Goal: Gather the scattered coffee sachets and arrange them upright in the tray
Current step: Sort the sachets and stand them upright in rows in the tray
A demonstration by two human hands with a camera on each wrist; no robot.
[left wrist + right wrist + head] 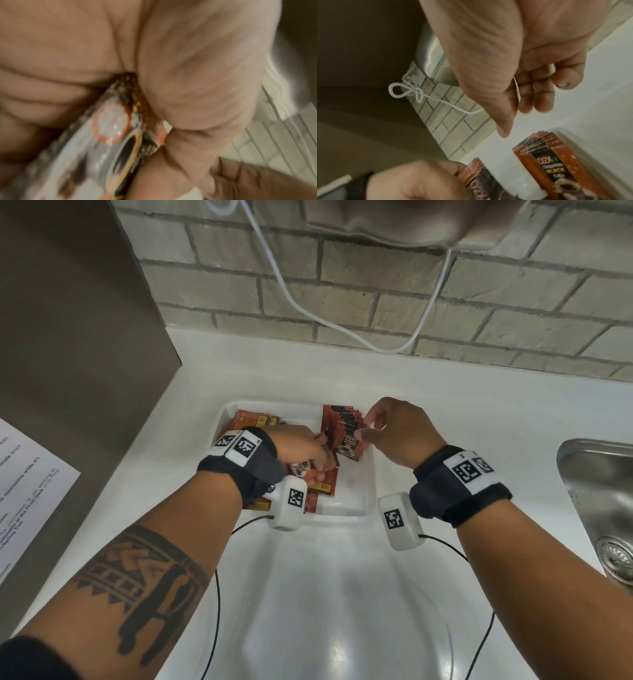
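Note:
A white translucent tray (359, 501) sits on the white counter. A row of red-brown coffee sachets (346, 433) stands upright in its back right part, also visible as the sachet row (547, 155) in the right wrist view. More sachets (253, 419) lie flat on the tray's left side. My left hand (308, 460) is over the tray's middle and pinches one sachet (116, 128) between thumb and fingers. My right hand (368, 426) is at the row's right edge with loose fingers (530, 97) and holds nothing.
A steel sink (599, 491) lies at the right edge of the counter. A white cable (342, 326) hangs along the brick wall behind. A brown panel (68, 337) and a printed sheet (27, 491) are on the left.

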